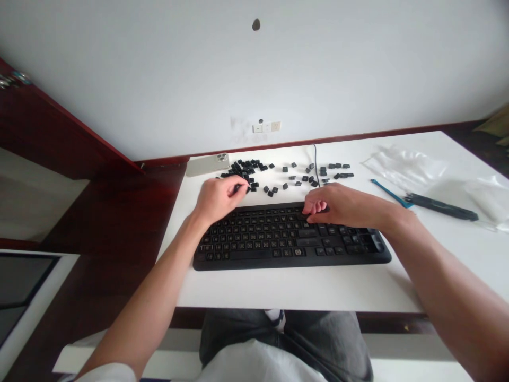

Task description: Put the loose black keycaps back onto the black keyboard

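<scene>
A black keyboard [254,245] lies lengthwise on the white table, with most of its keys in place. My left hand [220,197] is closed in a pinch above its upper left edge. Between thumb and index finger shows a small dark piece that looks like a keycap [237,187]. Right behind that hand is a heap of loose black keycaps [244,168]. My right hand [332,204] rests over the keyboard's upper right part, its fingers curled down at the keys. Whatever those fingertips grip, if anything, is hidden.
More keycaps [305,179] lie scattered behind the keyboard, around its cable [316,164]. A phone [207,165] lies at the back left. On the right are a blue tool [392,192], a black bundled item [443,207] and clear plastic bags [405,164]. The wall stands behind the table.
</scene>
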Tool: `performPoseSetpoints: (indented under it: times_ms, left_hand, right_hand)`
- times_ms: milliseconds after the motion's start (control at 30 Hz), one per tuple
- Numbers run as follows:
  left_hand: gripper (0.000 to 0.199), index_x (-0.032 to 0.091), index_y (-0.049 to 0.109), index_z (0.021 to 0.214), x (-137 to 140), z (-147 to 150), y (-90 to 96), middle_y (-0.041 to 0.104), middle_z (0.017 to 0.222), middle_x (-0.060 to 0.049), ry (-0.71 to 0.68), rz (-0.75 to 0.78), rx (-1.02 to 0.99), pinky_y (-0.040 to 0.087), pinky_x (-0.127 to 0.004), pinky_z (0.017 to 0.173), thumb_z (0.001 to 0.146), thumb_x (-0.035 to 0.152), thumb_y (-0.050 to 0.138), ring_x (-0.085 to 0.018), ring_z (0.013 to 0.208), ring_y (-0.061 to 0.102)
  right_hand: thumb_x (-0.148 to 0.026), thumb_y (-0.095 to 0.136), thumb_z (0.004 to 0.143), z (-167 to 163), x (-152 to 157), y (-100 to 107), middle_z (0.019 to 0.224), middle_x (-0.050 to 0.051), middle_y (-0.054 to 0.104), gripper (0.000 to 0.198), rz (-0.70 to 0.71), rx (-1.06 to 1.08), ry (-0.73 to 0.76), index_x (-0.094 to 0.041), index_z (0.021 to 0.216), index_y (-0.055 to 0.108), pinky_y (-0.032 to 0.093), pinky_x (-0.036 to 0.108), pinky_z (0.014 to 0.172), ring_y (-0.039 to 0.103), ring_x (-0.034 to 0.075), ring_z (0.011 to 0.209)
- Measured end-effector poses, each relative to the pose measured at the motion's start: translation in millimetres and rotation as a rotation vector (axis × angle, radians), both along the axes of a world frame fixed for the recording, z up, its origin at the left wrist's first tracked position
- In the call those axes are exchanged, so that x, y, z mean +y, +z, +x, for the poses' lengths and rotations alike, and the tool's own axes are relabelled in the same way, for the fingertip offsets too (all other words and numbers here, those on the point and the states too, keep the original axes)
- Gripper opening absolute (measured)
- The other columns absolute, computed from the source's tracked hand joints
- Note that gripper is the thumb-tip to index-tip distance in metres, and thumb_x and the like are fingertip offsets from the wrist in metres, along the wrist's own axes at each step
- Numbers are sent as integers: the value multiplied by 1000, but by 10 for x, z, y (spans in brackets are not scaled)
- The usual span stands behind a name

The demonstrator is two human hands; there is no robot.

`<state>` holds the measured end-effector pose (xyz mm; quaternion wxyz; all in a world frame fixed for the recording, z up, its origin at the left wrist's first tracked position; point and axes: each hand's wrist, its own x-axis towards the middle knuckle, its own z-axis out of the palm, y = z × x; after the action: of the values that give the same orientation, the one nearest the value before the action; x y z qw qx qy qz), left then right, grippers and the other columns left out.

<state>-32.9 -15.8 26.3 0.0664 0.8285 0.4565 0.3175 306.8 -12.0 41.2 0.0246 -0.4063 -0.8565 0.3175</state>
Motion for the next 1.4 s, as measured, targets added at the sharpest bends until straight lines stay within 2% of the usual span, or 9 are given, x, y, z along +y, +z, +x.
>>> performPoseSetpoints:
  times_ms: [67, 133, 200, 267, 433, 633, 933, 1400]
  left_hand:
    - [19, 23, 81, 101, -178, 221, 36, 78, 75, 2, -163, 7, 68, 43, -22, 49, 99, 28, 63, -9, 50, 60]
    - [22, 25, 81, 108, -329, 406, 10, 83, 93, 1, -261, 30, 99, 55, -23, 59, 101, 28, 60, -11, 67, 73]
    - [24, 25, 80, 115, -425, 521, -51, 84, 99, 0, -291, 38, 126, 60, -26, 66, 101, 29, 61, -13, 73, 77]
    - [26, 26, 79, 120, -456, 564, -116, 84, 100, 0, -295, 33, 144, 61, -27, 66, 101, 29, 61, -14, 73, 77]
    - [27, 22, 77, 122, -374, 517, -192, 83, 109, -4, -278, 7, 118, 63, -29, 73, 102, 27, 60, -16, 84, 78]
    - [32, 21, 74, 129, -384, 551, -183, 74, 104, -7, -304, -15, 175, 62, -33, 81, 103, 30, 59, -18, 90, 71]
    - [46, 25, 61, 148, -455, 652, -241, 68, 111, -8, -330, -90, 227, 60, -33, 80, 104, 36, 56, -18, 89, 66]
    - [41, 25, 67, 142, -463, 685, -263, 67, 110, -7, -348, -90, 268, 59, -34, 86, 104, 36, 57, -19, 92, 66]
  right_hand:
    - [-41, 69, 89, -5, -14, 15, 97, 5, 80, 22, 10, 1, 9, -24, 99, 79, 55, 34, 76, 73, 23, 87]
    - [-41, 69, 88, -6, -24, 37, 97, 4, 80, 23, -3, 2, 12, -24, 101, 79, 56, 35, 78, 73, 23, 88]
    - [-39, 69, 87, -2, -23, 61, 98, 4, 80, 23, -25, 3, 4, -25, 102, 79, 56, 35, 80, 73, 23, 88]
    - [-38, 69, 86, 9, -8, 79, 97, 3, 80, 22, -43, 10, -15, -25, 101, 78, 57, 35, 80, 73, 23, 89]
    - [-42, 73, 81, 49, 50, 89, 98, 2, 80, 22, -55, 43, -69, -26, 96, 78, 56, 33, 78, 73, 23, 88]
    - [-42, 73, 82, 38, 41, 87, 92, 2, 81, 25, -125, 88, -70, -27, 100, 81, 56, 32, 75, 74, 23, 85]
    - [-46, 73, 85, 31, 21, 95, 93, 2, 82, 25, -98, 66, -32, -29, 100, 82, 58, 34, 76, 75, 24, 86]
    - [-35, 70, 86, -9, -32, 74, 93, 3, 81, 17, 10, 47, 16, -26, 97, 79, 54, 34, 75, 73, 23, 84]
